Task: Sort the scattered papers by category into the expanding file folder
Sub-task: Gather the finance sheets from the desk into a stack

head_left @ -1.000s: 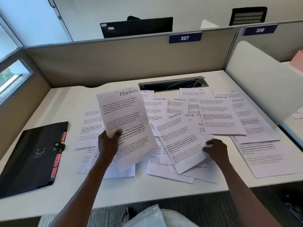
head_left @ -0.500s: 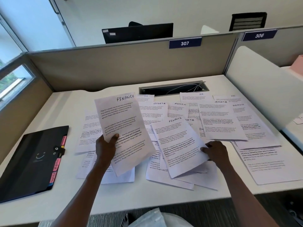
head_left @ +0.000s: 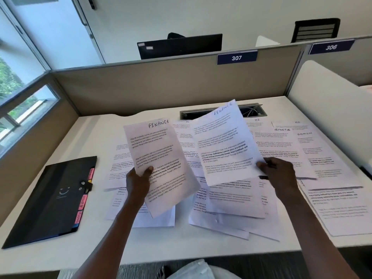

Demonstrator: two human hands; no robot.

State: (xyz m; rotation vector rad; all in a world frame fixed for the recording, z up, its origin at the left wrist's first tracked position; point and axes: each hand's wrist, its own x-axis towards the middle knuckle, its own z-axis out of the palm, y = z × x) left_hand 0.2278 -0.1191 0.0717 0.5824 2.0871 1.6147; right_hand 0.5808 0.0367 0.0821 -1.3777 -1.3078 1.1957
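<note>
Papers cover the white desk across the centre and right of the frame. Lower left, apart from both hands, lies the closed black expanding file folder. Left hand pinches a sheet headed FINANCE; right hand grips a second finance sheet.

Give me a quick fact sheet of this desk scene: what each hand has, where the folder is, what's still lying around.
Left hand: holds a sheet headed FINANCE
Right hand: holds a second finance sheet, lifted off the pile
Folder: black, closed, flat at the desk's left, coloured tabs on its right edge
Loose papers: spread over the desk; headings HR, SPORTS, ADMIN readable
Filed so far: cannot tell
</note>
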